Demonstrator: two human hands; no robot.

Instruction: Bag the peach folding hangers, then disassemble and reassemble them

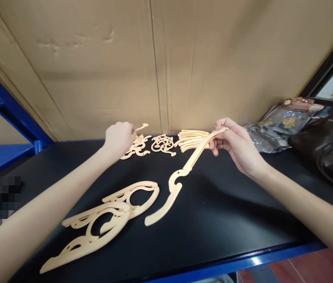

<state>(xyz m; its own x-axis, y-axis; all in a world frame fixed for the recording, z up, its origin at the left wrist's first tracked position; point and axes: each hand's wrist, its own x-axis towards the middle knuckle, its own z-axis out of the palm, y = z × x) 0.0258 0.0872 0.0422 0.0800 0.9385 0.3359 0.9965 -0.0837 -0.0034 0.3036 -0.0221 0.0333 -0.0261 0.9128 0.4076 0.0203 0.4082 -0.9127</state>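
Observation:
My right hand (pixel 237 145) pinches the far end of a long beige hanger arm (pixel 197 155). A curved notched piece (pixel 174 182) continues from the arm's lower end, and its tip slants down over the black surface. At the back, my left hand (pixel 119 139) is closed on a small beige hook piece (pixel 141 127), whose end sticks out past the fingers. Under that hand lies a pile of curved beige pieces (pixel 139 147). Two folded beige hangers (pixel 107 239) lie at the front left, one partly overlapping the other.
A heap of ring-like beige pieces (pixel 163 144) and a stack of long beige arms (pixel 188 137) lie along the cardboard wall (pixel 95 70). Clear plastic packaging (pixel 268 137) and a dark brown bag (pixel 328 145) stand at right. A blue frame (pixel 41 129) borders the left.

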